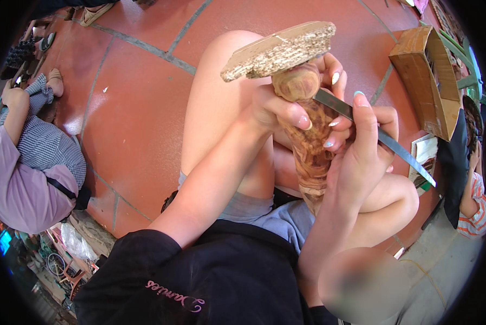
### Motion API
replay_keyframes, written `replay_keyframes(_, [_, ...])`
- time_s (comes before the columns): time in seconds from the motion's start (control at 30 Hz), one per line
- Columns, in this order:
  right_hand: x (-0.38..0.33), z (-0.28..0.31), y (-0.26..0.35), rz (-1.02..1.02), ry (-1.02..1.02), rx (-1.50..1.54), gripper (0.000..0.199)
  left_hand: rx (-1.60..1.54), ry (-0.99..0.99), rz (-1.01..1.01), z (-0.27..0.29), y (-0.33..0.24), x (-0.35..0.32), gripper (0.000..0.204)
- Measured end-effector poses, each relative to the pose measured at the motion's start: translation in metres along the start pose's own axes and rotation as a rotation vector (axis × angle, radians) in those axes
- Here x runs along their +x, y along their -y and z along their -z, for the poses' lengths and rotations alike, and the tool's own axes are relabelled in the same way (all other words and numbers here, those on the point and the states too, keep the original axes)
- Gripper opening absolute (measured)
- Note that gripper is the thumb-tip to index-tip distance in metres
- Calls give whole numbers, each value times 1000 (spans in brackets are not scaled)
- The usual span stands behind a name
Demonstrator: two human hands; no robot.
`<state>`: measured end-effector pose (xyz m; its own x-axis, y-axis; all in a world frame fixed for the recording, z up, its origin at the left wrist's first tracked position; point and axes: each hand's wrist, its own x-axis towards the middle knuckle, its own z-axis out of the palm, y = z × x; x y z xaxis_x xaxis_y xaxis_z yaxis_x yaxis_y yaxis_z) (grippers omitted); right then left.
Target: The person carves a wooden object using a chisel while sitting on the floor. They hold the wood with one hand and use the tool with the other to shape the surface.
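Taking the carved wooden figure [308, 146] as the landmark: far to its left, a person in a lilac top [23, 184] is crouching on the red tiled floor [140, 119]. The figure itself is standing tilted over the carver's bare knees, its rough flat base [278, 51] pointing up and away. Just left of it, the left hand [278, 111] is wrapping tightly around the upper trunk, thumb across the front, fingers closed on the wood. Just right of it, the right hand [362, 146] is clamping a flat metal chisel [378, 135], index finger lying along the blade, the tip meeting the wood beside the left fingertips. For a clean cut, the blade is probably best kept shallow, pushed in short strokes, away from the steadying fingers. Further right of the figure, an open cardboard box [427, 81] is lying on the floor.
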<state>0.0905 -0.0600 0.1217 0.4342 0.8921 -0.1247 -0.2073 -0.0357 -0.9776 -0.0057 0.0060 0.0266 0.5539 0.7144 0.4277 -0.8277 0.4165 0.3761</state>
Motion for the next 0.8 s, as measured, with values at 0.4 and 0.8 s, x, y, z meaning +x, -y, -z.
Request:
replay_keyframes(0.4, [-3,2,0,21,47,-59,21,-104,-40,-17,-10,5,-4,60])
replay_keyframes(0.8, [-8,4,1,36,64,2,20,-59,86,-30,2,4,-3,65])
